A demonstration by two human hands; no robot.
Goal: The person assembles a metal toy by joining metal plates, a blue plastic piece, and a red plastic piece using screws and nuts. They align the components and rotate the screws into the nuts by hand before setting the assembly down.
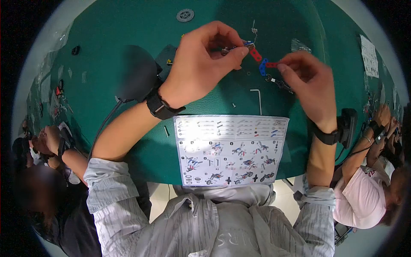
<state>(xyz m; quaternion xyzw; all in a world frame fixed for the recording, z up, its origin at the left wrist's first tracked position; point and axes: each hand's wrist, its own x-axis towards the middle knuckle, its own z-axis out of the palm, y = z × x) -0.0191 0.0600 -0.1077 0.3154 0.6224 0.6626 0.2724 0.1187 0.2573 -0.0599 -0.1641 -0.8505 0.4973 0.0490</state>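
My left hand [209, 60] is closed in a pinch on a small toy-model assembly of blue and metal parts. A red perforated strip [255, 54] sticks out from that assembly past the fingertips. In my right hand [309, 77], thumb and forefinger grip a red perforated piece [272, 65]. A blue perforated piece [263, 67] meets its left end, close below the tip of the red strip. Beneath the right hand shows a small metal wrench [278, 81], partly covered by the fingers.
A printed instruction sheet [231, 150] lies at the table's near edge. Between it and my hands are a hex key [259, 100] and a small screw [233, 105]. A grey toothed wheel [185, 15] lies farther back. Co-workers sit at both sides.
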